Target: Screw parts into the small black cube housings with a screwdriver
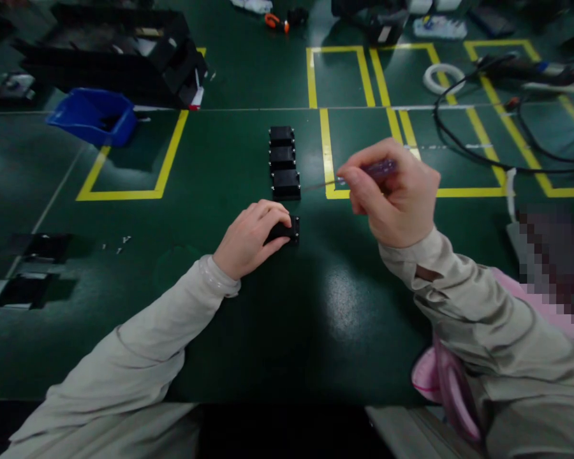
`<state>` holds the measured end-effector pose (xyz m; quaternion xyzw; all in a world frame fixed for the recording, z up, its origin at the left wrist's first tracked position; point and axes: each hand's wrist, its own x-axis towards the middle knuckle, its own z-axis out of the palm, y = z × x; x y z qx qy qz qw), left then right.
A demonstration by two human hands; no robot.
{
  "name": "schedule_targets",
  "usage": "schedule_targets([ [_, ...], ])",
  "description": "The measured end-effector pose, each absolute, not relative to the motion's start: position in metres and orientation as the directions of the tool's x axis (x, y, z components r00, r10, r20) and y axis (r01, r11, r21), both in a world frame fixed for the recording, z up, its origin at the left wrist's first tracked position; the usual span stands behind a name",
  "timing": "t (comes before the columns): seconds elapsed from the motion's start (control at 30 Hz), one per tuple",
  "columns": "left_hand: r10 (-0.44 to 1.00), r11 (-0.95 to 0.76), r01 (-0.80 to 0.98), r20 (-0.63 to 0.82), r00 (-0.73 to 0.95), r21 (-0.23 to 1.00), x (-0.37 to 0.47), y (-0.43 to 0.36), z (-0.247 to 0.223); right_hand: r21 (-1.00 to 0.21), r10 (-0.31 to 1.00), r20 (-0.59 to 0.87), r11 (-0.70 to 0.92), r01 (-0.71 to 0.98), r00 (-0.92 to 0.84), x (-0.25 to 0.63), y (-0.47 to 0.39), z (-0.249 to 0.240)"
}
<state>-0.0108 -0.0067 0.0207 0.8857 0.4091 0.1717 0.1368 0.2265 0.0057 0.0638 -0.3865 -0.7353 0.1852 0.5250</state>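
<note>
My left hand (258, 234) is closed around a small black block (294, 229) with screws at its right end, resting on the green table. The hand covers most of that block. Just beyond it stand three similar black blocks in a row, the nearest block (286, 183) a little apart from the held one. In my right hand (392, 191) is a screwdriver (380, 169) with a purple, see-through handle. Its thin shaft points left, and the tip hangs near the right side of the nearest block. Whether the tip touches anything I cannot tell.
Loose screws (123, 242) lie to the left, beside flat black pieces (26, 290). A blue bin (95, 115) and a large black rack (119, 57) stand at the back left. Black cable (440, 127) and a white tape roll (444, 79) are at the right.
</note>
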Motion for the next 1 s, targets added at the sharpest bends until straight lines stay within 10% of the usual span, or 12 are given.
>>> schedule_targets([
  [1.0, 0.779, -0.620, 0.688, 0.184, 0.600, 0.377, -0.007, -0.008, 0.020, -0.684, 0.812, 0.436, 0.579, 0.444, -0.388, 0.205, 0.003, 0.046],
])
